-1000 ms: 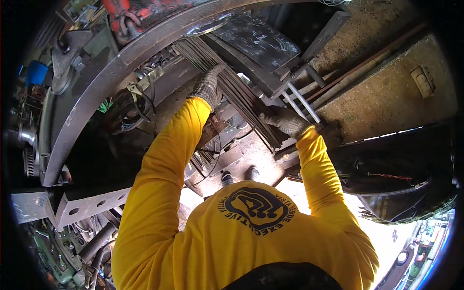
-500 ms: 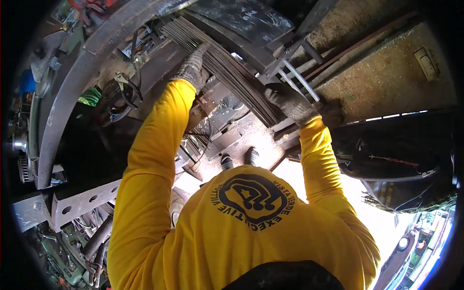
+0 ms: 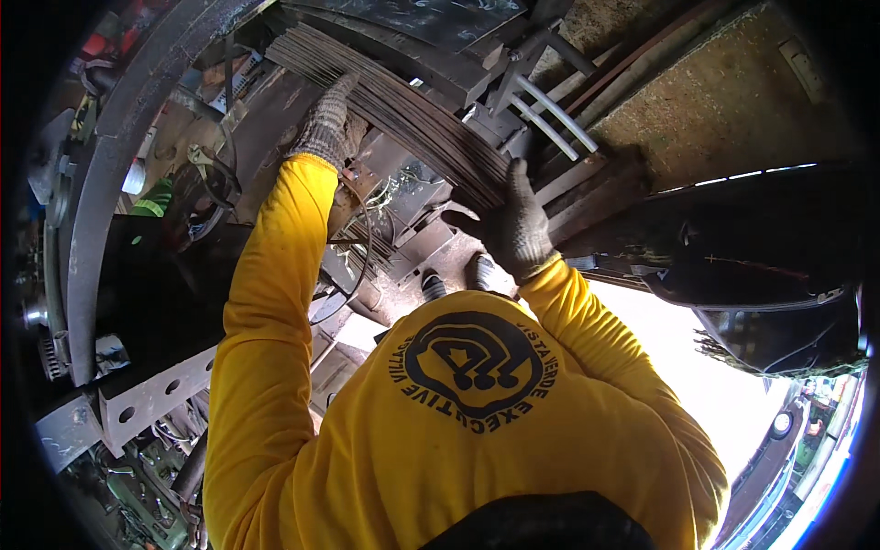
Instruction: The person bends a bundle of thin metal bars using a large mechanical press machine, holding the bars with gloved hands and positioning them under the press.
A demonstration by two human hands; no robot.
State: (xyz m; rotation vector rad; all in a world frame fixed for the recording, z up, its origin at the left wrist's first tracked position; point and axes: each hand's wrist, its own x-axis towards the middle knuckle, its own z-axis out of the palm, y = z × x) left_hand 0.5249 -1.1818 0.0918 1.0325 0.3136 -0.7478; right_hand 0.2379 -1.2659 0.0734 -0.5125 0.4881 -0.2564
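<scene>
A bundle of long, thin, brown metal bars (image 3: pixel 396 103) slants from the upper left down to the middle. My left hand (image 3: pixel 328 121), in a grey knit glove, grips its near side close to the far end; some of its fingers are hidden. At the bundle's near end is my right hand (image 3: pixel 515 225), gloved in dark grey. Its thumb points up and stands apart from the fingers, the palm facing the bar ends. Whether the palm touches the ends I cannot tell.
A curved metal beam (image 3: pixel 115 174) arches along the left. Pliers (image 3: pixel 209 165) lie near it. A frame with silvery rods (image 3: pixel 555 119) is beyond my right hand, near a brown board (image 3: pixel 697 101). A dark bag (image 3: pixel 761 266) sits at the right. A perforated steel bar (image 3: pixel 165 390) crosses the lower left.
My right hand has come off the bundle's far side and swung left and toward me to its near end, opening out. My left hand keeps its place on the bars.
</scene>
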